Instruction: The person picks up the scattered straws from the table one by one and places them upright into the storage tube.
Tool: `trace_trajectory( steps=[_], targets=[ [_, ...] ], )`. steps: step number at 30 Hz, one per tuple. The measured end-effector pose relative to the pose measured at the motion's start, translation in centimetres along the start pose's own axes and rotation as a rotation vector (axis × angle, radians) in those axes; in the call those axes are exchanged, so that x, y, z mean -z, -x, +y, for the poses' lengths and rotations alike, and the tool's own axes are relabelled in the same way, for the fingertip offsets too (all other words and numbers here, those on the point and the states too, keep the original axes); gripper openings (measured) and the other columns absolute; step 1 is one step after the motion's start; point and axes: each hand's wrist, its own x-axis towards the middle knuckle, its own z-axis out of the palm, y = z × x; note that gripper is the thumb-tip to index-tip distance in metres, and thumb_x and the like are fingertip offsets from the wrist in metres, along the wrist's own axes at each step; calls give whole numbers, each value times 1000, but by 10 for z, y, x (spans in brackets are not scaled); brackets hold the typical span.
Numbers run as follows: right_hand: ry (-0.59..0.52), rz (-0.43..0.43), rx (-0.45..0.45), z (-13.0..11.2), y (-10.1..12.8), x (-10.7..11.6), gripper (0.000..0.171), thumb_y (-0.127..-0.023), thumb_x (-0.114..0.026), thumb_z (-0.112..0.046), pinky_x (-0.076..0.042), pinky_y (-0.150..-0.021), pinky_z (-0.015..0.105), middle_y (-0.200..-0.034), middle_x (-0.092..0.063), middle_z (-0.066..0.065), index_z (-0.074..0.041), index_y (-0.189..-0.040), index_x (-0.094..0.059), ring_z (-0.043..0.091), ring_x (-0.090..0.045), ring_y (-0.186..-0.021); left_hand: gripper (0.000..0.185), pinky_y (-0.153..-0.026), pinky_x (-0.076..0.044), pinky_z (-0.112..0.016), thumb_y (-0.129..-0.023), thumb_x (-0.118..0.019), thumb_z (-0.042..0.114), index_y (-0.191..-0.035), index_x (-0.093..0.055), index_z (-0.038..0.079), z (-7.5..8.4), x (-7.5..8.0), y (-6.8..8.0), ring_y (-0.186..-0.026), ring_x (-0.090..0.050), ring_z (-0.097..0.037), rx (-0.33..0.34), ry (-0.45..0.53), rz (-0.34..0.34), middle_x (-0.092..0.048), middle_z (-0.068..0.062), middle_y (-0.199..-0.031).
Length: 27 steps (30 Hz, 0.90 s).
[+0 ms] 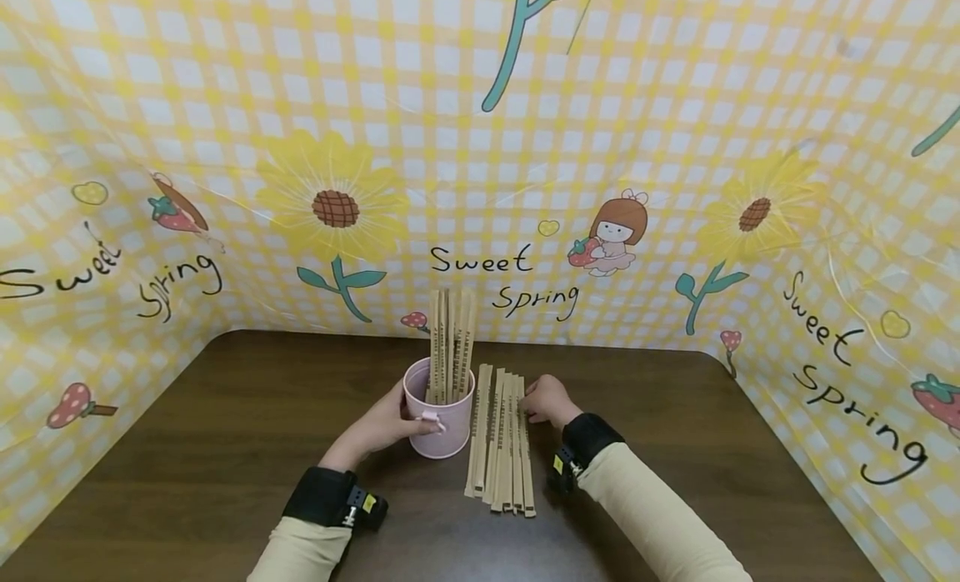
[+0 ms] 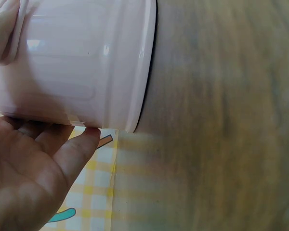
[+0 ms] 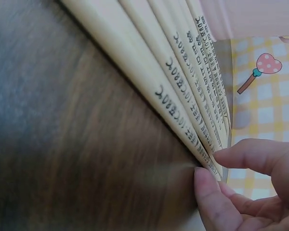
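A small pink bucket (image 1: 438, 436) stands upright on the table, holding several paper-wrapped straws (image 1: 452, 340) that rise above its rim. My left hand (image 1: 378, 419) holds it from the left, the thumb on the near side by the handle lug; the left wrist view shows fingers (image 2: 79, 151) curved round the far side of the bucket wall (image 2: 67, 62). To its right, more wrapped straws (image 1: 501, 440) lie side by side. My right hand (image 1: 551, 400) pinches the far end of the rightmost straw (image 3: 149, 86) between thumb and fingers. Printed writing runs along the wrappers.
The dark brown wooden table (image 1: 225, 449) reaches back to a yellow checked cloth (image 1: 480, 165), which stands behind and along both sides. Black bands with small cameras circle both wrists, such as the left wristband (image 1: 321, 497).
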Motion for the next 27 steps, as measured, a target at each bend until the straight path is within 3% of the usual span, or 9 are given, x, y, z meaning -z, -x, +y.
trace_trajectory(
  steps=[5, 9, 14, 19, 22, 24, 27],
  targets=[
    [66, 15, 39, -3, 2, -2, 55, -85, -60, 8, -48, -54, 23, -51, -22, -7, -19, -54, -25, 8, -30, -41, 104, -104, -49, -45, -84, -85, 19, -160, -16, 0, 0, 0, -1, -135, -49, -43, -1, -9, -2, -41, -31, -153],
    [117, 39, 56, -6, 2, -2, 56, -85, -62, 8, -52, -55, 26, -47, -26, -7, -19, -49, -29, 10, -40, -41, 106, -106, -47, -48, -84, -86, 20, -160, -15, 0, 0, 1, -2, -137, -47, -43, -12, -15, -8, -40, -30, -154],
    [101, 39, 38, -4, -3, 1, 52, -86, -66, 6, -60, -60, 32, -49, -36, -5, -17, -49, -37, 10, -48, -44, 106, -106, -47, -44, -84, -86, 21, -160, -16, -1, 2, 0, -3, -137, -47, -43, -9, -19, -9, -40, -31, -153],
    [53, 34, 23, -3, -4, 11, 51, -86, -63, 5, -58, -59, 29, -48, -31, -5, -16, -50, -34, 9, -39, -41, 105, -101, -50, -38, -84, -85, 21, -160, -16, -1, 5, -2, -2, -135, -50, -42, -6, -23, -8, -41, -32, -152],
    [31, 48, 38, -5, -4, 16, 30, -86, -62, 5, -57, -60, 29, -59, -41, 0, -4, -62, -48, 10, -43, -48, 105, -102, -50, -37, -85, -85, 20, -160, -15, -1, 5, -3, -1, -136, -49, -42, 3, -18, -6, -40, -32, -153],
    [21, 63, 45, -10, -3, 20, 5, -89, -62, 4, -58, -64, 30, -75, -55, 7, 6, -84, -61, 13, -53, -58, 106, -101, -50, -37, -85, -85, 20, -160, -15, -2, 5, -3, 0, -135, -49, -42, -1, -22, -6, -40, -32, -153],
    [17, 89, 78, -20, -2, 26, 34, -91, -61, 3, -59, -70, 33, -99, -64, 18, 12, -124, -60, 22, -66, -76, 105, -102, -50, -37, -84, -86, 19, -160, -16, -1, 4, -2, 1, -136, -49, -42, 10, -8, 1, -40, -31, -153]
  ],
)
